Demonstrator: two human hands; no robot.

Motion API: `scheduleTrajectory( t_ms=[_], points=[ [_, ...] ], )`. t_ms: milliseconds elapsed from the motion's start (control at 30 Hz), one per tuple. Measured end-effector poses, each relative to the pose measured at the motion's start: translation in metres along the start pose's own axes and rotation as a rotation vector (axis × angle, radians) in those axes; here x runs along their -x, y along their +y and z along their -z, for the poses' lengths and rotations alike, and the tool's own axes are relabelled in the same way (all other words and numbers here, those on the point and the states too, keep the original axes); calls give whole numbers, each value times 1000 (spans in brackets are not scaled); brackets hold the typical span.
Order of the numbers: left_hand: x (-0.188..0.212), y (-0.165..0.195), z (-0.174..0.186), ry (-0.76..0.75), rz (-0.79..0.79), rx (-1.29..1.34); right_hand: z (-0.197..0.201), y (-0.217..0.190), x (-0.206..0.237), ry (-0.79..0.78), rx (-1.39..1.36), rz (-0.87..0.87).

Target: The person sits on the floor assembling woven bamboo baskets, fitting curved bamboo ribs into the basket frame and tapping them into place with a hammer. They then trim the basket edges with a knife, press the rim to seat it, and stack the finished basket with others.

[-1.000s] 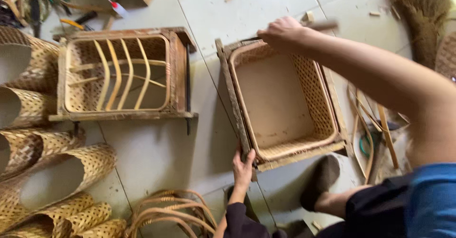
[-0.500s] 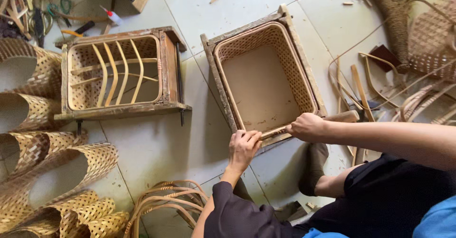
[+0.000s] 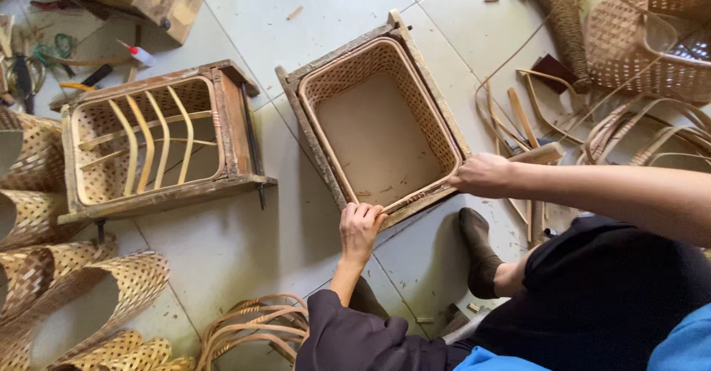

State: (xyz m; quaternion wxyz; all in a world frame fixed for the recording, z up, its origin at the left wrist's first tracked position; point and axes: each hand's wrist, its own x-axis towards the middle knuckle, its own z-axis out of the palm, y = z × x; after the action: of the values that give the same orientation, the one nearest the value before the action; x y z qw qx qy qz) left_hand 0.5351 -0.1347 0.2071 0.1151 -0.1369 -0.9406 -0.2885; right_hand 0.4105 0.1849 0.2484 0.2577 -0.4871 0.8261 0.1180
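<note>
A square woven cane basket (image 3: 378, 130) sits inside a worn wooden frame (image 3: 296, 108) on the tiled floor. My left hand (image 3: 361, 226) grips the rim at the frame's near corner, fingers hooked over the edge. At the near right corner of the frame, my right hand (image 3: 485, 175) is closed around a short wooden stick (image 3: 544, 152) that juts out to the right. The basket's inside is bare.
A second wooden frame (image 3: 229, 119) holding a woven basket with curved slats lies to the left. Curled woven sheets (image 3: 89, 297) and cane loops (image 3: 252, 326) lie lower left. Cane strips, a broom (image 3: 555, 8) and another basket (image 3: 652, 52) are at right. My socked foot (image 3: 478, 249) rests nearby.
My right hand came from the frame's far edge down to its near right corner, still with the stick. The left hand stays on the near rim. The view has shifted.
</note>
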Motion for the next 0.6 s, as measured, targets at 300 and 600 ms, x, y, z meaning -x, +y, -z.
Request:
scheduleTrajectory(
  t_ms=[300,600],
  points=[
    [2,8,4,-8,36,-17,-5,19,25,-308,60,-246],
    [4,8,1,-4,49,-23,-28,19,22,-209,261,-163]
  ],
)
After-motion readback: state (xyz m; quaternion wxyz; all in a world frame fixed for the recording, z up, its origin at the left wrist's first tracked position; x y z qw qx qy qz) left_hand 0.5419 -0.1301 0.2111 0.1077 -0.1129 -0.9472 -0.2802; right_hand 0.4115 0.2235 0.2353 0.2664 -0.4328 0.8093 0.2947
